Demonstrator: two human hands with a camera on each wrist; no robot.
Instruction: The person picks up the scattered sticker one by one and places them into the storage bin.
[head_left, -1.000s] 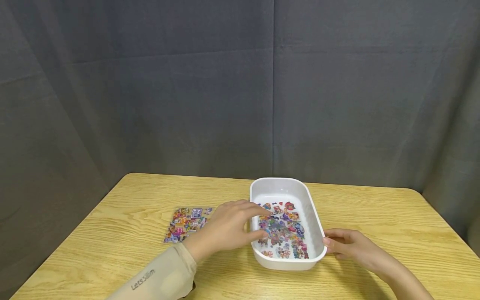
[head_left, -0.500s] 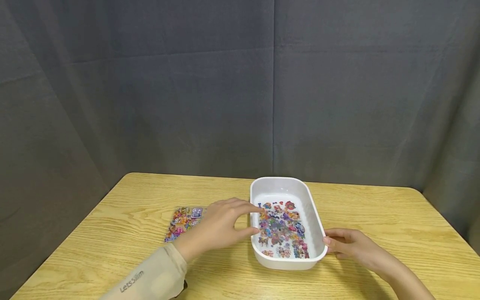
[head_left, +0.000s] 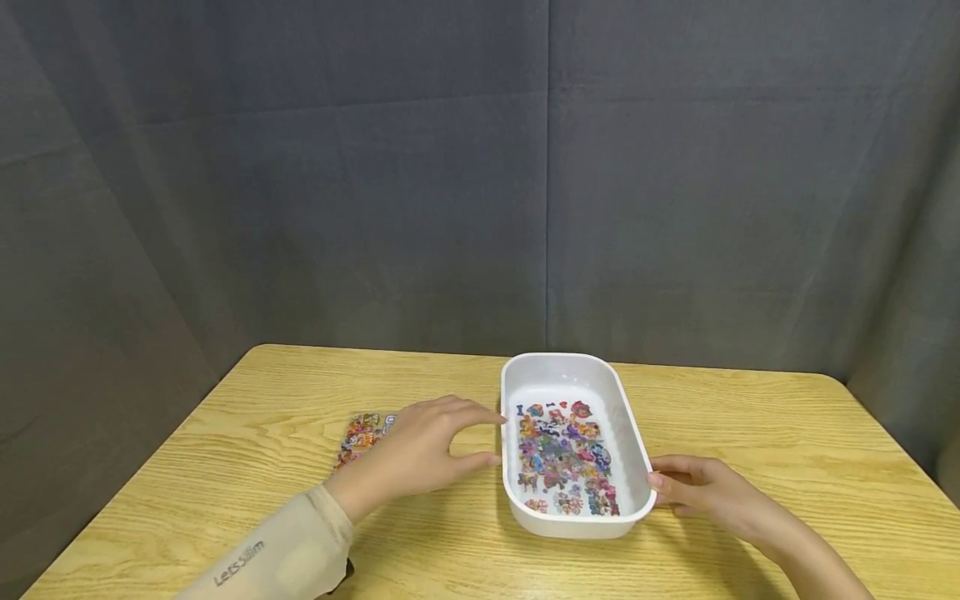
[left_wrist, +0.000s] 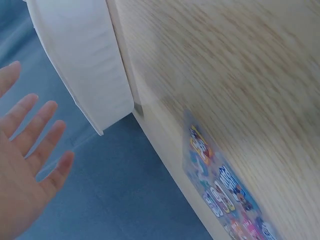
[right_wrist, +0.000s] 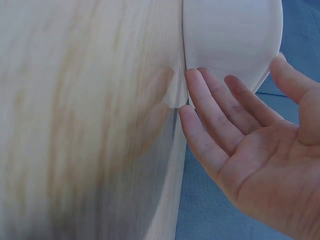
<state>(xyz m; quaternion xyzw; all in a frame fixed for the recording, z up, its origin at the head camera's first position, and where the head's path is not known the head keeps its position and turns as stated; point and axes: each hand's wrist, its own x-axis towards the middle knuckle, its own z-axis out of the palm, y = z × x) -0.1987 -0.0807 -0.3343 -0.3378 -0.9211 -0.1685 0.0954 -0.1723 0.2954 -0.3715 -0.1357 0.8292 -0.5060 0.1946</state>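
Observation:
A white rectangular tray [head_left: 573, 528] with rounded corners stands on the table. On its floor lie colourful cartoon stickers [head_left: 562, 454], apparently on clear sheets. My left hand [head_left: 423, 454] hovers just left of the tray, thumb and fingers spread, holding nothing. Beneath that hand, partly covered by it, lies a colourful sticker sheet [head_left: 360, 437]; more of the sheet [left_wrist: 220, 185] shows in the left wrist view. At the tray's near right corner, my right hand [head_left: 701, 492] rests its thumb against the rim. The right wrist view has its fingers [right_wrist: 215, 105] extended along the tray's outer wall [right_wrist: 230, 40].
The wooden table [head_left: 247, 417] has rounded far corners. A dark grey curtain [head_left: 420, 208] hangs behind it and at both sides. My left sleeve [head_left: 277, 550] is beige with dark lettering.
My left hand has drawn left from over the tray to beside its left rim, covering more of the sticker sheet. The right hand and tray have stayed nearly in place.

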